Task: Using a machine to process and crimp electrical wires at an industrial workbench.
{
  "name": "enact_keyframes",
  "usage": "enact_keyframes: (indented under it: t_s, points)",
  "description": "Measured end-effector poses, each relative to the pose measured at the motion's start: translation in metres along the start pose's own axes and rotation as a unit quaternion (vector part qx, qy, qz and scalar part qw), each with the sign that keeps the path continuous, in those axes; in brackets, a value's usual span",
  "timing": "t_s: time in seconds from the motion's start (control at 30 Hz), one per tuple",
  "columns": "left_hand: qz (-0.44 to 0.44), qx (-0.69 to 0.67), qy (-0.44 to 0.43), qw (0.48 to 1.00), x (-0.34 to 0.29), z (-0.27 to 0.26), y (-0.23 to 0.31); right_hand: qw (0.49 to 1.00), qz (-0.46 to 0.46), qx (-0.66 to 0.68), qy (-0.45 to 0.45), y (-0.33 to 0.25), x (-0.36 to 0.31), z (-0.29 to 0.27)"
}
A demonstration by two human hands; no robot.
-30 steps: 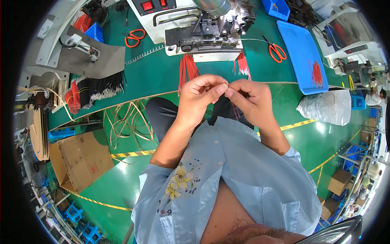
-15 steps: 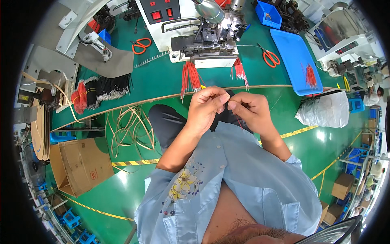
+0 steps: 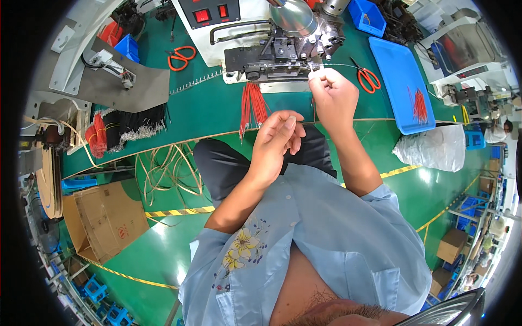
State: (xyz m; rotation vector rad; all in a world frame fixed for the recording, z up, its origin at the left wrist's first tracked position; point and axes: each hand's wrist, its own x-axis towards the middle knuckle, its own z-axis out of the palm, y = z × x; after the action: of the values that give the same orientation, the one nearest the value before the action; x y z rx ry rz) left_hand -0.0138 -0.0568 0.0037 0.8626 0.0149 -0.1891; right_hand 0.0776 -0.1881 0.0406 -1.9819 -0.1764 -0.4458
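My right hand (image 3: 335, 99) is closed in a pinch at the right end of the bench machine's working head (image 3: 285, 57). Its fingertips are against the metal parts there, and whatever they hold is hidden. Behind that hand only a sliver of the right bunch of red wires (image 3: 314, 108) shows. My left hand (image 3: 276, 140) hovers in front of the bench edge, its fingers loosely bent and apart, with nothing visible in them. Just beyond it, a bunch of red wires (image 3: 252, 106) hangs from the machine's front, pale tips downward.
Orange-handled scissors (image 3: 181, 57) lie left of the machine, and a second pair (image 3: 368, 80) lies right. A blue tray (image 3: 399, 70) holds more red wires (image 3: 420, 106). Black and red wire bundles (image 3: 128, 127) rest at the left. An open cardboard box (image 3: 109, 217) stands on the floor.
My hands have come apart. The right one has moved forward from beside the left to the machine's head; a red wire hanging below it earlier no longer shows. My left fingers have loosened.
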Motion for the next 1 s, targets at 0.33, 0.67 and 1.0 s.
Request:
enact_keyframes:
  t_s: [0.33,0.67,1.0]
  points:
    - [-0.020,0.009,-0.016,1.000,0.002,-0.003,-0.002,0.999,0.032,0.036,0.009,0.005,0.007,0.008]
    - [-0.026,0.022,-0.017,0.999,0.000,-0.003,-0.001,0.998,0.029,0.046,0.016,0.005,0.007,0.011]
    - [-0.033,0.020,-0.014,0.999,-0.002,0.000,0.000,0.997,0.038,0.057,0.019,0.004,0.006,0.011]
